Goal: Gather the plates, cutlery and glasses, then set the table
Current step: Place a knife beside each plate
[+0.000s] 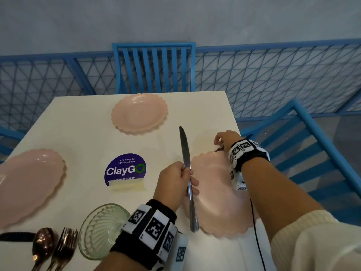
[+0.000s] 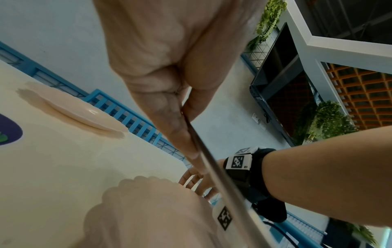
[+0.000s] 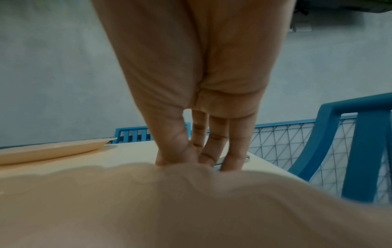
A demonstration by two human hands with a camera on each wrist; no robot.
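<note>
My left hand [image 1: 180, 176] grips a silver table knife [image 1: 184, 145] by its middle, blade pointing away, above the left side of the near pink scalloped plate [image 1: 218, 196]. In the left wrist view thumb and fingers [image 2: 169, 120] clamp the knife [image 2: 212, 167]. My right hand [image 1: 224, 138] reaches past that plate's far rim, fingertips [image 3: 233, 161] down at the table, pinching a copper-coloured piece of cutlery [image 1: 218, 149] that is mostly hidden. Two more pink plates sit at the far side [image 1: 139, 112] and the left [image 1: 29, 184].
A ribbed clear glass [image 1: 97, 231] stands by my left wrist, with a copper spoon [image 1: 43, 245] and forks [image 1: 64, 245] beside it. A purple sticker [image 1: 125, 169] marks the white table's [image 1: 78, 124] middle. Blue chairs stand at the far side [image 1: 154, 67] and the right [image 1: 304, 153].
</note>
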